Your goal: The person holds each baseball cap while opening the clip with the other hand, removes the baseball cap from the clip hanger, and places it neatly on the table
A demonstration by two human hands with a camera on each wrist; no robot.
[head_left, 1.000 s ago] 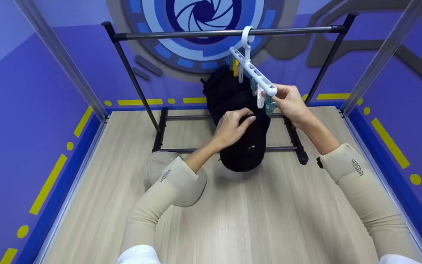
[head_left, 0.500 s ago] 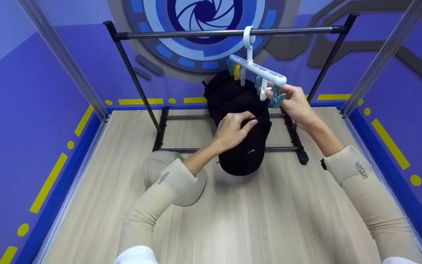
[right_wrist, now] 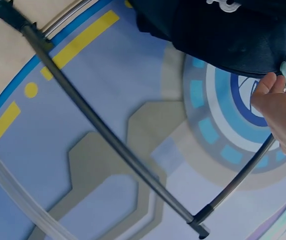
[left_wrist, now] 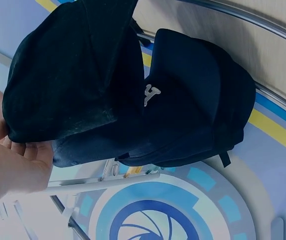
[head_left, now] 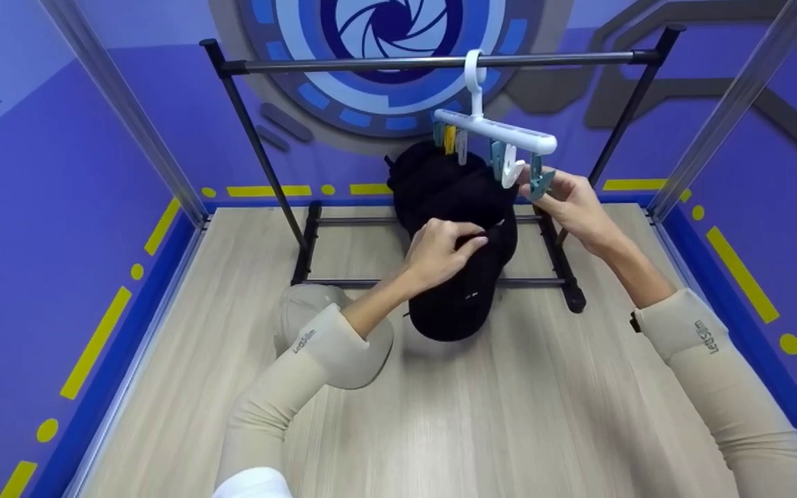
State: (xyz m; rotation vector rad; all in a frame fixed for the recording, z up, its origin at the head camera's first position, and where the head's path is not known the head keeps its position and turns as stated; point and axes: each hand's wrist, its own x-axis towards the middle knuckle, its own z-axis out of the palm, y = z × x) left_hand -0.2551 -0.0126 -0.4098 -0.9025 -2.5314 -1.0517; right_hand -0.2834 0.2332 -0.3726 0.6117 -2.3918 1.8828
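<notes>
at left hand (head_left: 438, 252), rounded black cap (left_wrist: 58, 80)

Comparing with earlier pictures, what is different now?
The right hand and the near end of the hanger swung right; the left hand and the black cap it pinches moved slightly lower in the head view. The rack and the grey cap stayed put.

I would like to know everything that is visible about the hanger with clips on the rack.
The hanger is a pale, plastic-looking bar with a white hook curved over the top rail of the rack. In the head view it slants, its right end lower. Below it hang a left teal clip, a yellow clip and a pale clip, then an inner teal clip, a white clip and an end teal clip, which the right hand pinches. Whether any grips the black fabric is unclear.
</notes>
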